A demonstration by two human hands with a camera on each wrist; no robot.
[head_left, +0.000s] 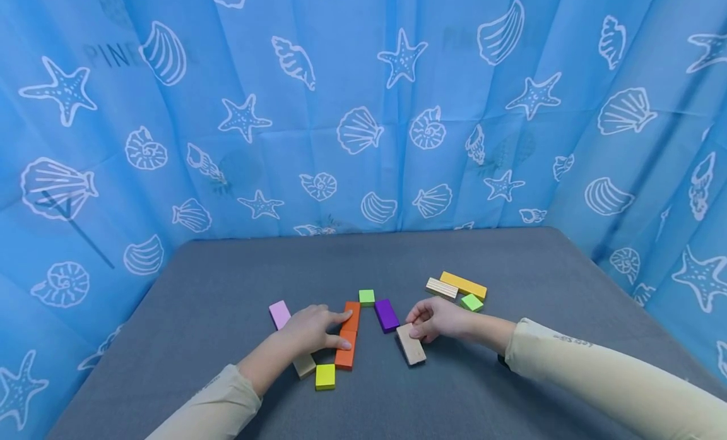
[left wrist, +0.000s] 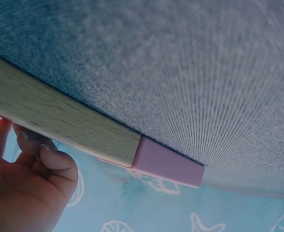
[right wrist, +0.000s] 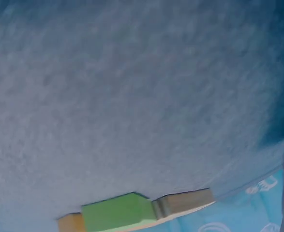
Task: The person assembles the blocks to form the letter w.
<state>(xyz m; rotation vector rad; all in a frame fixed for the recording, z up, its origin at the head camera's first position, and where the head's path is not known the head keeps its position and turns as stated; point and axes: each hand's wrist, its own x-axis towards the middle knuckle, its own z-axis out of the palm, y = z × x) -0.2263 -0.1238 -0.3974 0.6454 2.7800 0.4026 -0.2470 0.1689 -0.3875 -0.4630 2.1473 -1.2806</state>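
My left hand (head_left: 309,329) reaches over two orange blocks (head_left: 346,358) laid end to end, index fingertip on the far one and thumb tip on the near one. Beneath that hand a plain wooden block (head_left: 305,365) continues from a pink block (head_left: 279,314); the left wrist view shows them end to end. My right hand (head_left: 440,317) pinches another plain wooden block (head_left: 411,348) by its far end, slanted just in front of a purple block (head_left: 387,315). A light green cube (head_left: 366,297) sits between the orange and purple blocks. The right wrist view does not show the hand.
A yellow cube (head_left: 325,377) lies near the orange row's near end. Beyond my right hand are a yellow-orange block (head_left: 464,285), a striped wooden block (head_left: 442,288) and a green cube (head_left: 471,302). A blue shell-patterned curtain (head_left: 397,175) stands behind the grey table (head_left: 227,276).
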